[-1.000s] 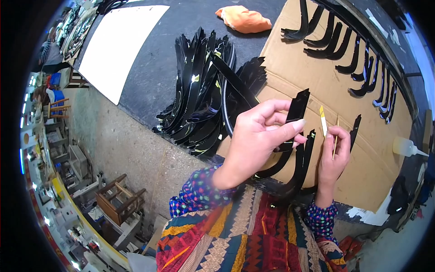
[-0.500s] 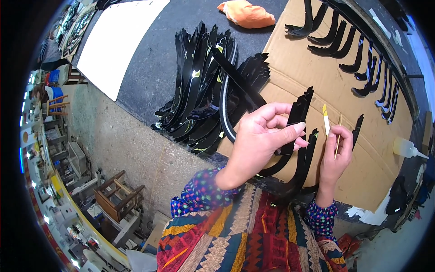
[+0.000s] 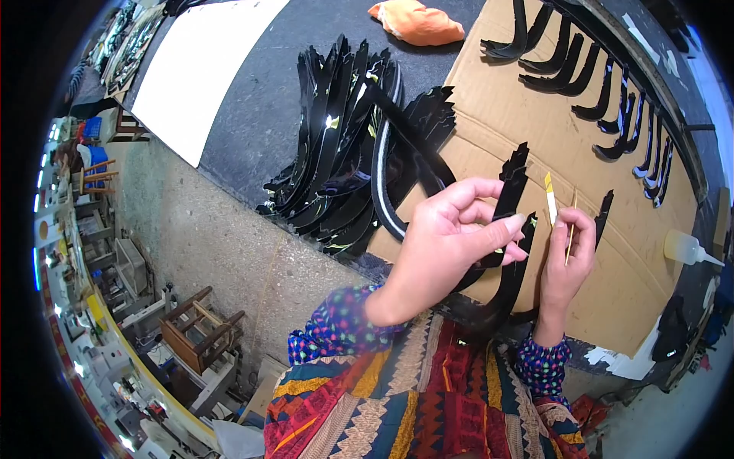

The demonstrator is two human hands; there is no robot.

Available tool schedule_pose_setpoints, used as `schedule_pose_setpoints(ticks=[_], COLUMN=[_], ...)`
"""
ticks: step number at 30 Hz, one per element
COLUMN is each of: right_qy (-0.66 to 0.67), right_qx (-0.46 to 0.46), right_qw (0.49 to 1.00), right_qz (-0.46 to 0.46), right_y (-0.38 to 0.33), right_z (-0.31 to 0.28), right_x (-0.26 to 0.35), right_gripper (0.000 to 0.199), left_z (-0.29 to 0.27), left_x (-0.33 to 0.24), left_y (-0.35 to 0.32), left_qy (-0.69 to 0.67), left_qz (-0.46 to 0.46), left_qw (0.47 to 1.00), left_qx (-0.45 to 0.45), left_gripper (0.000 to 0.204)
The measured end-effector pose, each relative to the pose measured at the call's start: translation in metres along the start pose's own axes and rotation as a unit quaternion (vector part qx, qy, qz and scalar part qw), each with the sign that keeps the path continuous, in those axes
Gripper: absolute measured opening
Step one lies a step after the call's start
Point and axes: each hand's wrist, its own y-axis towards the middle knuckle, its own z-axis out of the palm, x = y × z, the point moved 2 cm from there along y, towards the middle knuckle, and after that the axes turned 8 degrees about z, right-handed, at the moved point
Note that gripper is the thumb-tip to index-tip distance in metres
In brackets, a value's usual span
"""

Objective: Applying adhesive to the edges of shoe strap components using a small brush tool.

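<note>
My left hand (image 3: 449, 243) pinches a glossy black curved strip (image 3: 512, 182) whose jagged end points up and away. The rest of that strip passes partly hidden behind my fingers. To the right, my right hand (image 3: 569, 256) is closed around a thin wooden stick (image 3: 569, 237) and a small yellow-and-white strip (image 3: 550, 195), both pointing up. Another black strip (image 3: 508, 287) lies below and between the hands, curving toward my apron. One more black strip (image 3: 603, 214) shows just beyond my right fingers.
A tangled pile of black strips (image 3: 329, 145) is on the dark table at left. Separate black curved pieces (image 3: 566, 69) line the far side of the cardboard (image 3: 505, 99). An orange cloth (image 3: 417, 23) and a white sheet (image 3: 202, 69) lie farther back; a nozzle bottle (image 3: 680, 249) is at right.
My left hand has shifted slightly right, carrying the black strip a little closer to my right hand. My right hand has hardly moved and keeps its hold.
</note>
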Motion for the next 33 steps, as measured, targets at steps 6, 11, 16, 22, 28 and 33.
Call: schedule_pose_setpoints(ticks=[6, 11, 16, 22, 28, 33], right_qy=[0.000, -0.013, -0.104, 0.163, 0.321, 0.396], right_qx=[0.002, 0.007, -0.025, 0.104, 0.215, 0.175], right_qw=[1.000, 1.000, 0.990, 0.976, 0.921, 0.900], right_qz=[0.030, 0.015, -0.089, -0.097, -0.043, 0.055], right_y=[-0.001, 0.001, 0.003, -0.025, -0.051, -0.045], right_z=[-0.001, -0.001, -0.002, -0.012, 0.020, 0.021], right_x=[-0.001, 0.001, 0.008, 0.057, 0.062, 0.059], right_gripper=[0.011, 0.011, 0.015, 0.032, 0.045, 0.037], left_z=[0.025, 0.010, -0.005, -0.005, 0.001, -0.032], left_x=[-0.029, -0.016, -0.017, -0.017, -0.002, -0.008], left_y=[-0.046, -0.046, -0.043, -0.033, -0.018, 0.012], left_qy=[0.007, 0.182, 0.105, 0.040, -0.015, 0.424], left_qz=[-0.057, 0.064, 0.060, 0.080, 0.119, 0.323], left_qw=[0.997, 0.981, 0.992, 0.994, 0.993, 0.836], left_qx=[0.053, 0.032, -0.047, -0.065, -0.001, 0.127], left_gripper=[0.041, 0.040, 0.038, 0.025, 0.023, 0.026])
